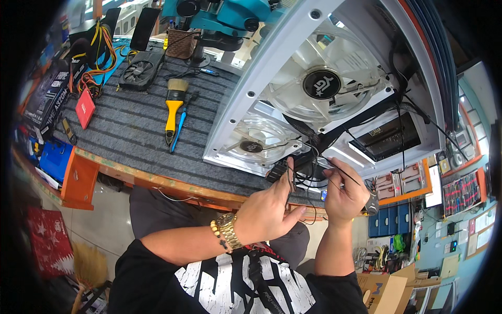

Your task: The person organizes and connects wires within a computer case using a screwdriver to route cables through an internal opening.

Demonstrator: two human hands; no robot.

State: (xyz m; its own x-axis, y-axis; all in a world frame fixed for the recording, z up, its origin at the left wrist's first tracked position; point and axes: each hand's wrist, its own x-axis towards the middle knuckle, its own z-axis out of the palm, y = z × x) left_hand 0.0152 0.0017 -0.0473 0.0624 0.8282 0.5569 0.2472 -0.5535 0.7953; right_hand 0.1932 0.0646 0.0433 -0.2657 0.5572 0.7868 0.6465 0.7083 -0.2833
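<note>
Overhead, head view: left hand [266,209], gold watch and bead bracelet at the wrist, pinches a small black connector [277,170] between thumb and forefinger; the connector sticks out just above the fingertips. Right hand [342,196] is closed on thin black cables [340,170] that run up from its fist toward the case; a dark tool handle shows at its outer edge. Both hands sit near the lower edge of the white computer case [272,57], below its clear fans [321,83]. Well to the left, a yellow-handled brush [174,107] lies on the grey mat [130,131].
</note>
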